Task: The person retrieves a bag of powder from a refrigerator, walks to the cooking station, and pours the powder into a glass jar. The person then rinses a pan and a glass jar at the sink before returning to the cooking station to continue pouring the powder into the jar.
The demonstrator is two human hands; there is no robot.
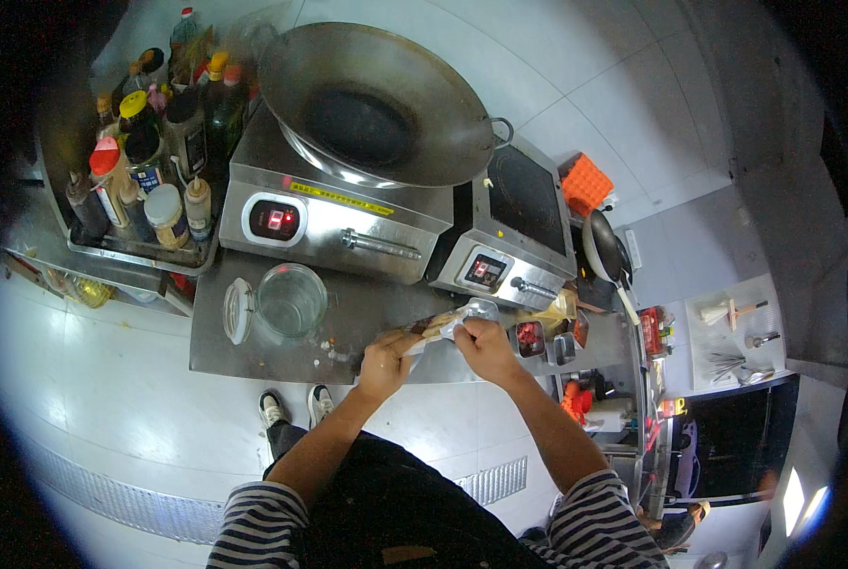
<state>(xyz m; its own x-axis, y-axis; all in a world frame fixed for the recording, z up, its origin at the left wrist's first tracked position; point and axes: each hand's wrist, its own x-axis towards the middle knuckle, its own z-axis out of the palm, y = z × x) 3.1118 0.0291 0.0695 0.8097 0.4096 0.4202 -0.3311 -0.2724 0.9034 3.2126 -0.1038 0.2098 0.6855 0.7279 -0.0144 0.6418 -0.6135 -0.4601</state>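
In front of me, above the steel counter, both hands hold a plastic packet with pale and brown parts; its contents are unclear. My left hand grips its left end. At the right, the fingers of my right hand are closed on its whitish edge. A clear glass jar stands to the left of my hands, its hinged lid swung aside. Small whitish scraps lie on the counter between the jar and my left hand.
A large wok rests on the left induction cooker; a flat cooker stands beside it. Sauce bottles fill a tray at the left. Steel containers sit right of my hands. Another person is at the far lower right.
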